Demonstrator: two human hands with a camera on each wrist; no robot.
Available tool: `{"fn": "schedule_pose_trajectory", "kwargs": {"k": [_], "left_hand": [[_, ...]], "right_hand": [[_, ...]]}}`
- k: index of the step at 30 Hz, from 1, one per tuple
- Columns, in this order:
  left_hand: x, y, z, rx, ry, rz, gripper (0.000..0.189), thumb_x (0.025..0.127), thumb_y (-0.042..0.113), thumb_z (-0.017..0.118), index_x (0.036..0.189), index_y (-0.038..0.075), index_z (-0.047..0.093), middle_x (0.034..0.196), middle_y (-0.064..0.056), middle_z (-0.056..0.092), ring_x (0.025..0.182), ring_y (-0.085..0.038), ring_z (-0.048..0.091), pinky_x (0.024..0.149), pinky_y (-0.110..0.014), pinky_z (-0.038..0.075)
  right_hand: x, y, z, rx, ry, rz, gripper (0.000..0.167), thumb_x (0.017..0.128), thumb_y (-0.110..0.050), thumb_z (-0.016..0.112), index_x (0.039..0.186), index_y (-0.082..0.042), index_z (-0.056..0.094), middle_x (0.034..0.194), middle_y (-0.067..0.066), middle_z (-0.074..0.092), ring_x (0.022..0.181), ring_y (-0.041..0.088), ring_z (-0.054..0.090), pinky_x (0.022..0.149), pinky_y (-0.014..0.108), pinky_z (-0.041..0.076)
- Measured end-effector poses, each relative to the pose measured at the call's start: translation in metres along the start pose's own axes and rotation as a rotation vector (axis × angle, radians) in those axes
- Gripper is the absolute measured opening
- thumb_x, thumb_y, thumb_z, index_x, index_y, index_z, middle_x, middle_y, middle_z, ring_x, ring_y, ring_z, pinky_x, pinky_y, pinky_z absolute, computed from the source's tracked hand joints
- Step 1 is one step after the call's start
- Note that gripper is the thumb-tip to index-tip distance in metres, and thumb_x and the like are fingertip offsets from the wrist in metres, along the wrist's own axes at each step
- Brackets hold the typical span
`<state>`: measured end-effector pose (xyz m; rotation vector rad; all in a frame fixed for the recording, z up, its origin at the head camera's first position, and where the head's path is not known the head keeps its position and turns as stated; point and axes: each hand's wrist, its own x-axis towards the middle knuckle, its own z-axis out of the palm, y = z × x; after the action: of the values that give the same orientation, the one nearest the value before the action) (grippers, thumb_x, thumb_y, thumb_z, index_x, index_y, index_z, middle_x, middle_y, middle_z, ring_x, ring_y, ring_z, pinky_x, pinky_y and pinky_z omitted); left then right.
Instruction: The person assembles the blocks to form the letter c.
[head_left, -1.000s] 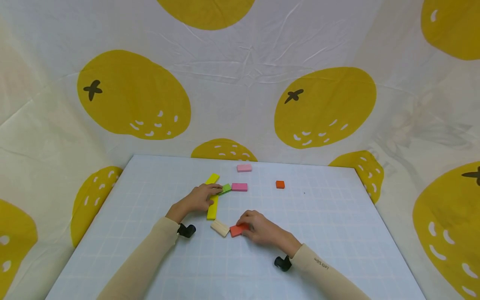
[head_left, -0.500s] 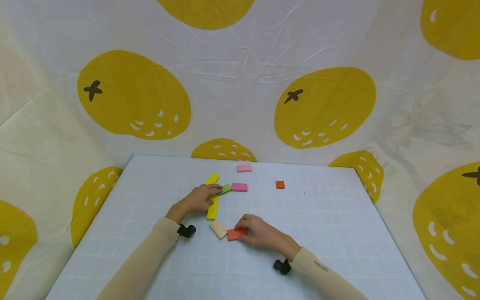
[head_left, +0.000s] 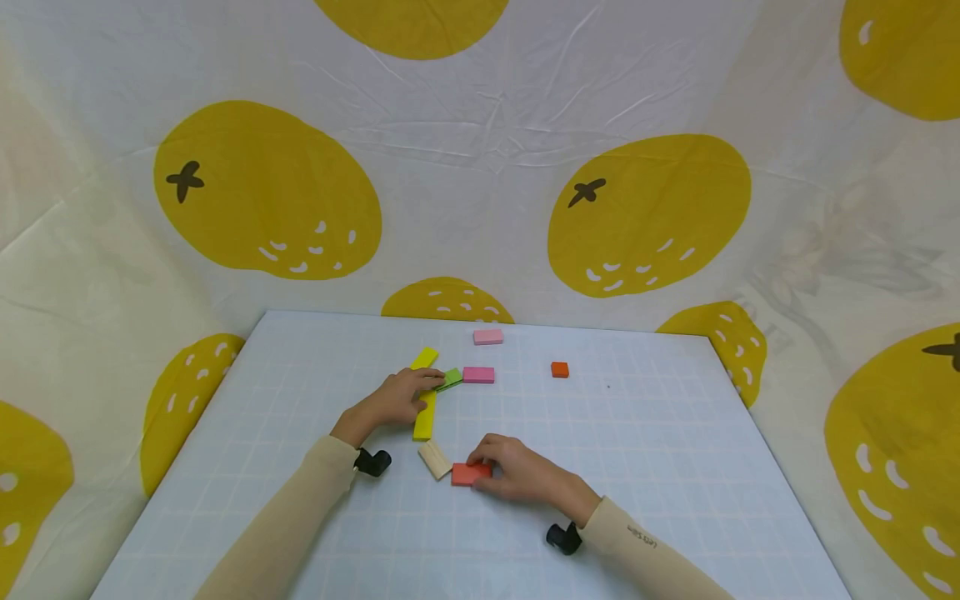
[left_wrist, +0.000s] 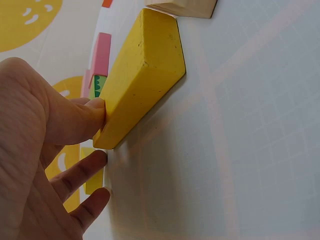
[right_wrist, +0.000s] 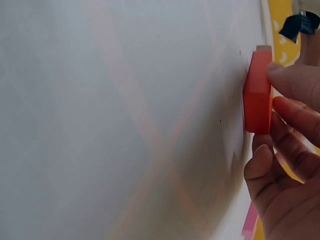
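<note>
Right hand (head_left: 521, 468): thumb and fingertips pinching the flat red-orange rectangular block (head_left: 463, 475) at its right end; block lies on the white tabletop with a pale printed grid (head_left: 337, 533). A light unpainted wooden rectangular block (head_left: 434, 459), set diagonally, is just beside its left end; contact cannot be judged. Left hand (head_left: 393, 396): thumb against the long bright-yellow block (head_left: 423, 425), other fingers spread, foremost fingertip at the small green block with a darker scalloped print (head_left: 453, 378); cannot tell whether it pinches anything. A second bright-yellow bar (head_left: 426, 357) slants away beyond this hand. Deep-pink rectangular block (head_left: 478, 375) adjoins the green one on the right; pale-pink rectangular block (head_left: 487, 337) lies farther back, small orange-red squarish block (head_left: 559, 369) well apart to the right.

Writing: beige right sleeve (head_left: 652, 550) carries small dark lettering, apparently "Let'sSlim". White backdrop cloth with yellow fruit shapes (head_left: 480, 208) shows faint lettering at lower right, illegible. No lettering made out on the blocks
</note>
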<state>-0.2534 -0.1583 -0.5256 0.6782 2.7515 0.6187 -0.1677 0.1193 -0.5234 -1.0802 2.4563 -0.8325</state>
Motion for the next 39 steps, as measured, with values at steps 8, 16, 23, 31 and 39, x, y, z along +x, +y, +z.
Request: {"fn": "schedule_pose_trajectory", "kwargs": {"k": [8, 16, 23, 31, 39], "left_hand": [[-0.0011, -0.0017, 0.0008, -0.007, 0.004, 0.008, 0.054, 0.095, 0.004, 0.064, 0.147, 0.014, 0.058, 0.156, -0.002, 0.051, 0.143, -0.036, 0.046, 0.114, -0.066, 0.036], [-0.0010, -0.0016, 0.0015, -0.005, 0.012, 0.006, 0.054, 0.095, 0.004, 0.064, 0.147, 0.015, 0.058, 0.156, -0.002, 0.051, 0.143, -0.036, 0.046, 0.114, -0.067, 0.035], [0.0004, -0.0039, 0.0012, 0.001, 0.018, 0.021, 0.054, 0.094, 0.004, 0.064, 0.147, 0.014, 0.059, 0.155, -0.002, 0.052, 0.142, -0.036, 0.047, 0.112, -0.068, 0.036], [-0.0002, -0.0033, 0.0003, -0.004, 0.014, 0.028, 0.054, 0.094, 0.003, 0.063, 0.147, 0.013, 0.059, 0.155, -0.004, 0.053, 0.141, -0.037, 0.047, 0.112, -0.068, 0.036], [-0.0004, -0.0038, 0.0007, -0.002, 0.014, 0.030, 0.054, 0.094, 0.003, 0.062, 0.147, 0.013, 0.059, 0.155, -0.004, 0.052, 0.141, -0.037, 0.047, 0.113, -0.067, 0.036]], "right_hand": [[-0.0004, -0.0015, 0.0017, 0.012, -0.010, -0.024, 0.025, 0.094, -0.024, 0.076, 0.118, -0.018, 0.074, 0.107, -0.009, 0.065, 0.090, 0.002, 0.056, 0.080, 0.017, 0.051], [-0.0006, -0.0043, 0.0017, 0.021, -0.027, -0.011, 0.026, 0.094, -0.027, 0.077, 0.118, -0.018, 0.074, 0.106, -0.011, 0.065, 0.089, 0.003, 0.057, 0.079, 0.016, 0.051], [0.0003, -0.0054, 0.0028, 0.032, -0.038, -0.002, 0.028, 0.093, -0.029, 0.078, 0.118, -0.018, 0.074, 0.106, -0.012, 0.065, 0.088, 0.004, 0.058, 0.078, 0.016, 0.052], [0.0023, -0.0041, 0.0050, 0.038, -0.050, -0.008, 0.027, 0.093, -0.030, 0.078, 0.117, -0.018, 0.074, 0.105, -0.013, 0.065, 0.088, 0.001, 0.056, 0.079, 0.016, 0.052], [0.0022, -0.0032, 0.0064, 0.040, -0.050, -0.017, 0.026, 0.092, -0.029, 0.078, 0.117, -0.019, 0.074, 0.106, -0.013, 0.065, 0.089, -0.001, 0.057, 0.081, 0.016, 0.053]]}}
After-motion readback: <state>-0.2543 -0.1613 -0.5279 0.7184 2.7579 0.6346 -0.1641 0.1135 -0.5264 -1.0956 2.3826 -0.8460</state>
